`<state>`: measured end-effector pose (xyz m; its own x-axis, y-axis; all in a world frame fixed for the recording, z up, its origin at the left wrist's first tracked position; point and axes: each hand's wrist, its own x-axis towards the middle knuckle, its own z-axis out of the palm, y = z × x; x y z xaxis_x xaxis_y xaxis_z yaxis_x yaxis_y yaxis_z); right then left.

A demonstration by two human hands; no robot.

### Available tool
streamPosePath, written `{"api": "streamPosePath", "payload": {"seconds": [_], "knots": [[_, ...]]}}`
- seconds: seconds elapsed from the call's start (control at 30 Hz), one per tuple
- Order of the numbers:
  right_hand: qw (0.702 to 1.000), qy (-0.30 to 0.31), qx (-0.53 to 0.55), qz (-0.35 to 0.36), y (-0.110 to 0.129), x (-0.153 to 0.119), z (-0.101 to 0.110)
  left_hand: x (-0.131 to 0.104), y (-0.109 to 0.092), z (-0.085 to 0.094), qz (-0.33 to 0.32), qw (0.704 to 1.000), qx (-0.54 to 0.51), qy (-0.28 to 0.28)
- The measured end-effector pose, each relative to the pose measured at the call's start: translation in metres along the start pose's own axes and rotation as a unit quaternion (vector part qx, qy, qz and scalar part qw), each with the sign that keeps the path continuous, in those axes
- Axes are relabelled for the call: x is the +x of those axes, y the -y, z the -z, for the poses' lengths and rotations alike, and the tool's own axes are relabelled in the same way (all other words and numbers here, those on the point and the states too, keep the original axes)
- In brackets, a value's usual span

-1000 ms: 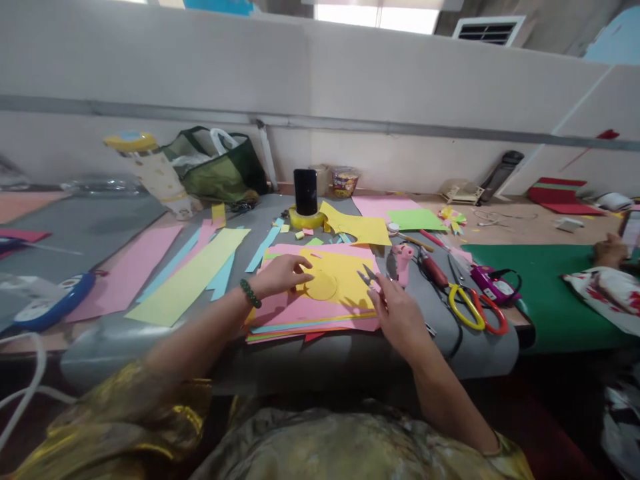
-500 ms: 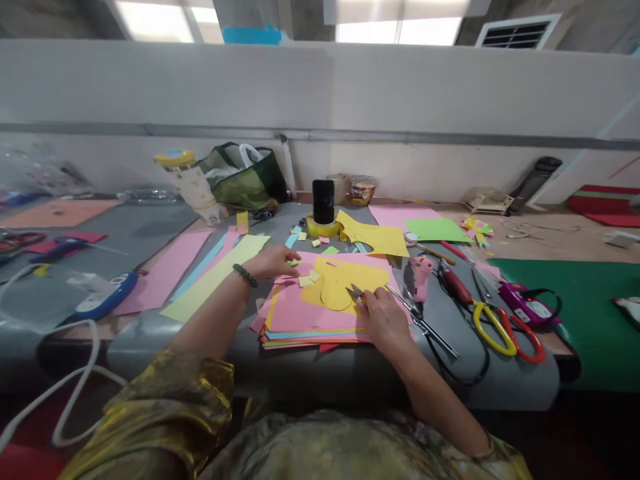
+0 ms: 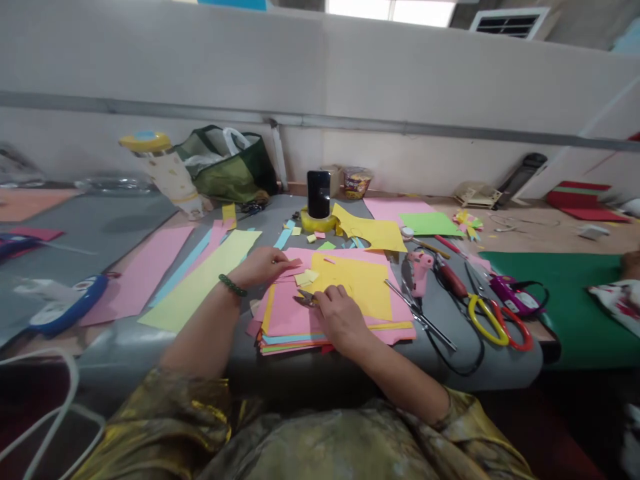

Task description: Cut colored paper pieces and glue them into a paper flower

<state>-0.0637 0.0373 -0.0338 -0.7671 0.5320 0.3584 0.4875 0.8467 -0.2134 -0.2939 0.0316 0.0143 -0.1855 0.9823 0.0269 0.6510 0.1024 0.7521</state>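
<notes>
My left hand (image 3: 260,268), with a green bead bracelet, pinches a small pink paper strip (image 3: 291,264) above the left side of the paper stack. Closed around small scissors (image 3: 304,300), my right hand (image 3: 341,319) lies over the stack; the blades point left and look slightly apart, and the handles are hidden in the palm. Under both hands is a stack of coloured paper (image 3: 285,327), pink on top. On it rests a yellow sheet (image 3: 373,287), partly covered by my right hand. Small pale yellow paper pieces (image 3: 306,277) lie between my hands.
A phone (image 3: 319,193) stands on a yellow tape roll (image 3: 318,222). To the right are a pink glue gun (image 3: 420,270), yellow-handled scissors (image 3: 487,320) and a purple device (image 3: 517,295). Paper strips (image 3: 205,280), a tumbler (image 3: 167,173) and a green bag (image 3: 233,167) are left.
My right hand has moved left with the small scissors, closer to my left hand. A pink strip now shows in my left fingers. The view has tilted down a little.
</notes>
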Motion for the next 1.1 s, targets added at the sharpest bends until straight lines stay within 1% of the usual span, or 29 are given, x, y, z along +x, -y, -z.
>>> {"api": "streamPosePath", "payload": {"seconds": [0.07, 0.13, 0.2, 0.23, 0.27, 0.3, 0.33, 0.4, 0.43, 0.5, 0.57, 0.63, 0.7, 0.77, 0.83, 0.9, 0.93, 0.97, 1.0, 1.03, 1.07, 1.1], "knots": [[1.000, -0.013, 0.016, 0.008, 0.000, 0.001, 0.005, 0.000, 0.000, 0.002, -0.005, 0.999, 0.036, -0.021], [0.996, -0.057, 0.061, 0.025, -0.005, -0.002, 0.018, -0.001, -0.002, 0.006, -0.009, 0.995, 0.056, -0.076], [0.987, -0.107, 0.117, 0.021, -0.012, -0.005, 0.035, -0.003, -0.011, 0.009, -0.011, 0.990, 0.040, -0.134], [0.981, -0.126, 0.146, 0.007, -0.017, -0.006, 0.044, -0.005, -0.018, 0.009, -0.012, 0.989, 0.018, -0.148], [0.974, -0.140, 0.175, -0.013, -0.022, -0.006, 0.052, -0.008, -0.026, 0.008, -0.018, 0.990, -0.014, -0.137], [0.967, -0.147, 0.207, -0.038, -0.027, -0.004, 0.058, -0.010, -0.034, 0.005, -0.024, 0.992, -0.061, -0.104], [0.957, -0.151, 0.240, -0.065, -0.031, -0.002, 0.064, -0.012, -0.043, 0.001, -0.033, 0.993, -0.105, -0.046], [0.931, -0.147, 0.314, -0.112, -0.039, 0.005, 0.069, -0.014, -0.060, -0.009, -0.052, 0.983, -0.163, 0.061], [0.917, -0.142, 0.352, -0.127, -0.042, 0.009, 0.069, -0.014, -0.066, -0.015, -0.062, 0.977, -0.178, 0.100], [0.891, -0.127, 0.414, -0.139, -0.047, 0.016, 0.065, -0.013, -0.075, -0.026, -0.075, 0.966, -0.196, 0.154], [0.879, -0.119, 0.438, -0.147, -0.051, 0.021, 0.060, -0.009, -0.079, -0.036, -0.075, 0.958, -0.207, 0.184], [0.881, -0.121, 0.424, -0.170, -0.054, 0.023, 0.056, -0.004, -0.079, -0.044, -0.063, 0.953, -0.215, 0.203], [0.892, -0.120, 0.390, -0.195, -0.057, 0.021, 0.055, 0.001, -0.076, -0.052, -0.047, 0.953, -0.218, 0.204], [0.907, -0.104, 0.351, -0.208, -0.061, 0.014, 0.060, 0.004, -0.072, -0.060, -0.035, 0.961, -0.207, 0.179], [0.922, -0.091, 0.299, -0.230, -0.070, 0.000, 0.070, 0.004, -0.067, -0.068, -0.032, 0.976, -0.167, 0.139], [0.927, -0.095, 0.215, -0.292, -0.083, -0.019, 0.084, 0.003, -0.062, -0.074, -0.049, 0.986, -0.103, 0.118], [0.922, -0.098, 0.152, -0.343, -0.091, -0.028, 0.091, 0.002, -0.059, -0.077, -0.067, 0.988, -0.069, 0.117], [0.903, -0.106, 0.083, -0.407, -0.099, -0.036, 0.097, 0.002, -0.057, -0.079, -0.088, 0.988, -0.037, 0.122], [0.883, -0.101, 0.024, -0.458, -0.108, -0.043, 0.102, 0.002, -0.056, -0.081, -0.111, 0.985, -0.007, 0.129], [0.868, -0.091, -0.016, -0.488, -0.116, -0.047, 0.104, 0.002, -0.054, -0.082, -0.132, 0.982, 0.018, 0.136], [0.863, -0.078, -0.036, -0.497, -0.124, -0.049, 0.103, 0.003, -0.053, -0.084, -0.150, 0.978, 0.039, 0.141], [0.867, -0.062, -0.040, -0.492, -0.131, -0.048, 0.101, 0.004, -0.051, -0.085, -0.167, 0.973, 0.057, 0.146]]}}
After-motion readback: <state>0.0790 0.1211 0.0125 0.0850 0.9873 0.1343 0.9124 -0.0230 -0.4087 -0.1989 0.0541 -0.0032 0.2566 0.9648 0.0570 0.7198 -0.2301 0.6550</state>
